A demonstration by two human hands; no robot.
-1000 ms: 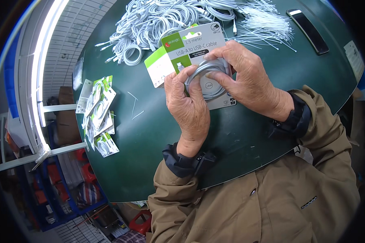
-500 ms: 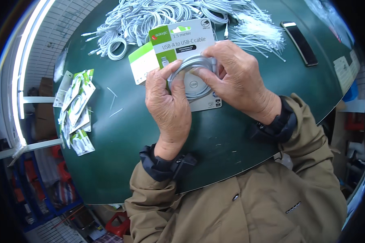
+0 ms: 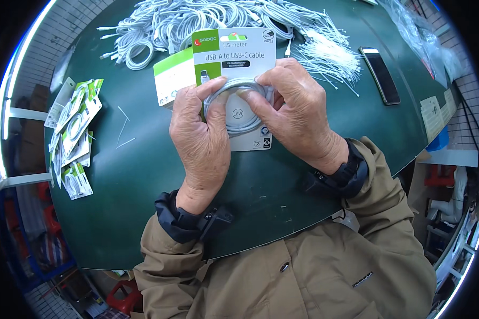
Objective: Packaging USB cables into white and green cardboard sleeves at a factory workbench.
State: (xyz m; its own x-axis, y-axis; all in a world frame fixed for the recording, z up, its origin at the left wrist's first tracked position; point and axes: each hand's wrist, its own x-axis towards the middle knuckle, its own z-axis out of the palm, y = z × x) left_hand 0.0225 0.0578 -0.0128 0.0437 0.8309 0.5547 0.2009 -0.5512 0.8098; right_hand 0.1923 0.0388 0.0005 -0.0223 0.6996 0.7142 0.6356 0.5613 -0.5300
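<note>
A coiled grey-white USB cable (image 3: 243,127) lies against the front of a white and green cardboard packaging card (image 3: 254,49). My left hand (image 3: 203,133) pinches the coil and card at the left side, thumb inside the ring. My right hand (image 3: 298,109) grips the upper right of the coil, its thumb and forefinger close together on the cable. Behind my left hand, a second white and green card (image 3: 174,80) shows partly. The fingers behind the card are hidden.
Coiled cables (image 3: 197,24) heap at the table's far side, beside a bundle of white cable ties (image 3: 327,56). A phone (image 3: 380,75) lies to the right. Packaged cables (image 3: 75,127) pile at the left on the green table (image 3: 127,212). Cut tie pieces (image 3: 124,127) lie nearby.
The whole view has shifted, so the table and my hands sit farther left. My right thumb and forefinger have moved slightly along the coil's top; both hands keep their hold.
</note>
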